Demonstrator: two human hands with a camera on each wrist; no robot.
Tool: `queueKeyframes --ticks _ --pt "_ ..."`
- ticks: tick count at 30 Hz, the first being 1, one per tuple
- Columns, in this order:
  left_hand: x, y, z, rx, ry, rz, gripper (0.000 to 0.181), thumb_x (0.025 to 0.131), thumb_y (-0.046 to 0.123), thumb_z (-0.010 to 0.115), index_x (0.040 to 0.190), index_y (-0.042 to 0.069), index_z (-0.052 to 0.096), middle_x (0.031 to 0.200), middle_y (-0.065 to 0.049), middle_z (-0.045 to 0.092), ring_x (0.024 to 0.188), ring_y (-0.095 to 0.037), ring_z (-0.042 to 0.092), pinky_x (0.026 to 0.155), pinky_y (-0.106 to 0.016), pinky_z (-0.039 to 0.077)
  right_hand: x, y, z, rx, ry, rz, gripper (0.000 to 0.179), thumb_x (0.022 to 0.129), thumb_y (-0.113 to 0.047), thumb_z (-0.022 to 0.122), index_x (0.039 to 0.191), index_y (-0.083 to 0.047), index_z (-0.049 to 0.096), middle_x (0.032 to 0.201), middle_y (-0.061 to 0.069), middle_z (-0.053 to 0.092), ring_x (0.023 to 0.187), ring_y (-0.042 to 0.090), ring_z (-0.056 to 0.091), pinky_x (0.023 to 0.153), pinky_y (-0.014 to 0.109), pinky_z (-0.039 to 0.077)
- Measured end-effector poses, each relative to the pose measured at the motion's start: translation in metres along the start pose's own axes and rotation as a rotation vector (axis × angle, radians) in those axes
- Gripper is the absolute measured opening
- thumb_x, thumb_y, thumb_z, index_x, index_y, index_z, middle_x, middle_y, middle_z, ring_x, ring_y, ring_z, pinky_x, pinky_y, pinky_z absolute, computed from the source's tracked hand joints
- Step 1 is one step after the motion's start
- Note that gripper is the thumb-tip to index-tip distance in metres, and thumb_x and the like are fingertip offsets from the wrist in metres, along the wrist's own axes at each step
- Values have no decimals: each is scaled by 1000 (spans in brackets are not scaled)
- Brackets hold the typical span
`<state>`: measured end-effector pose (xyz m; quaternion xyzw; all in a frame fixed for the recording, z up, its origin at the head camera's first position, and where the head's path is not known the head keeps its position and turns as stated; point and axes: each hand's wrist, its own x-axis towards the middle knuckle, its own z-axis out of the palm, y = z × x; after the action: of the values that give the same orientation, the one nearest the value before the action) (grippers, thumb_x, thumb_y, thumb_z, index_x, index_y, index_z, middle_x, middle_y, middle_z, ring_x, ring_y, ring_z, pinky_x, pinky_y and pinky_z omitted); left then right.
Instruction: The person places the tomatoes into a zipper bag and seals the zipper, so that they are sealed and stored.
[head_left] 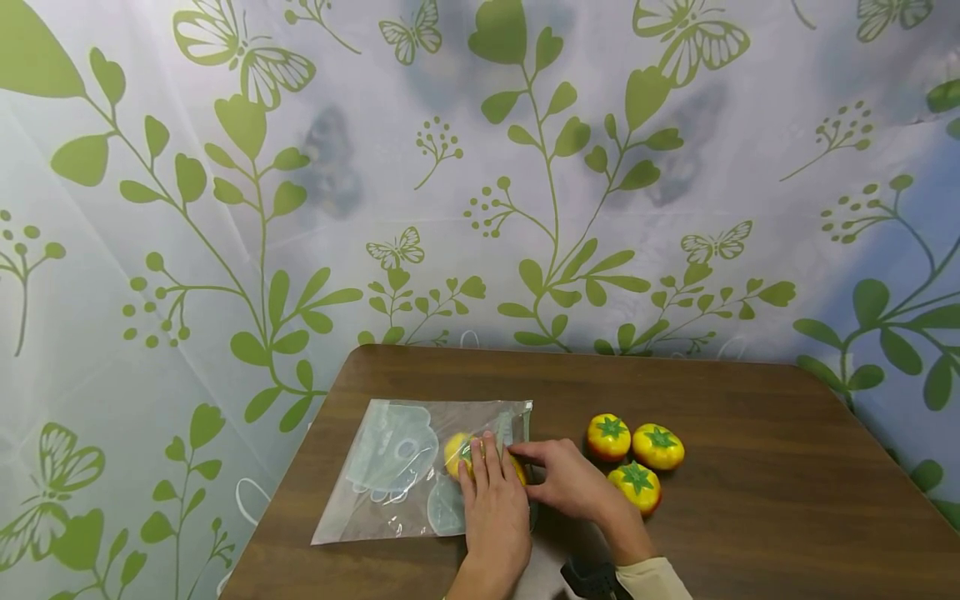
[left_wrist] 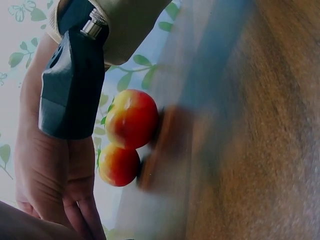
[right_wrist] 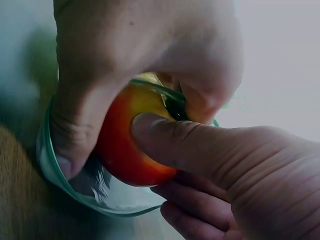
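Note:
A clear zip bag (head_left: 352, 508) with pale blue-green print lies flat, its mouth toward the right. Inside, one yellow tomato (head_left: 455, 454) shows through the plastic. My left hand (head_left: 497, 508) rests over the bag with its fingers extended; in the right wrist view its thumb (right_wrist: 72, 135) reaches inside the bag's lower rim. At the mouth, my right hand (head_left: 573, 483) holds a second red-and-yellow tomato (right_wrist: 130, 140), thumb on its side and fingers beneath. The left wrist view catches only a bit of the left hand (left_wrist: 27, 227).
Three more tomatoes cluster right of the hands: one at the back left (head_left: 607, 437), one at the back right (head_left: 658, 447) and one in front (head_left: 637, 487). They sit on a dark wooden table (head_left: 780, 467). Behind hangs a leaf-and-butterfly curtain (head_left: 450, 167).

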<state>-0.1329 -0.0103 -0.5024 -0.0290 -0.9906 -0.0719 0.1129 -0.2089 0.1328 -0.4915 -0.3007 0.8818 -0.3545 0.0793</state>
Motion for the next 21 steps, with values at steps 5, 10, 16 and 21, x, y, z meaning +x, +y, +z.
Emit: queueKeyframes --ticks 5,10,16,21 --pt "0 0 1 9 -4 3 86 82 9 90 158 -4 51 174 -27 37 163 -45 35 127 -65 34 3 -2 5 -1 5 -6 58 92 -23 91 145 -9 72 141 9 76 126 33 75 105 53 59" --pt "0 1 1 5 8 -8 81 85 6 86 157 -4 52 173 -26 39 162 -44 37 127 -64 35 3 -2 3 5 -3 -2 59 93 -25 90 146 -8 71 142 9 75 128 33 74 105 54 59" --pt "1 2 1 5 28 -9 68 91 4 80 155 -3 56 172 -26 42 161 -44 39 127 -64 36 -2 1 -9 39 -2 -2 54 96 -20 85 146 -4 70 144 13 73 127 34 75 105 53 59" --pt "0 2 1 9 16 -7 73 89 5 82 156 -3 54 172 -26 41 162 -44 38 127 -64 35 -1 -2 -6 34 -1 -20 47 96 -15 85 141 -7 74 138 9 77 124 31 76 104 51 60"
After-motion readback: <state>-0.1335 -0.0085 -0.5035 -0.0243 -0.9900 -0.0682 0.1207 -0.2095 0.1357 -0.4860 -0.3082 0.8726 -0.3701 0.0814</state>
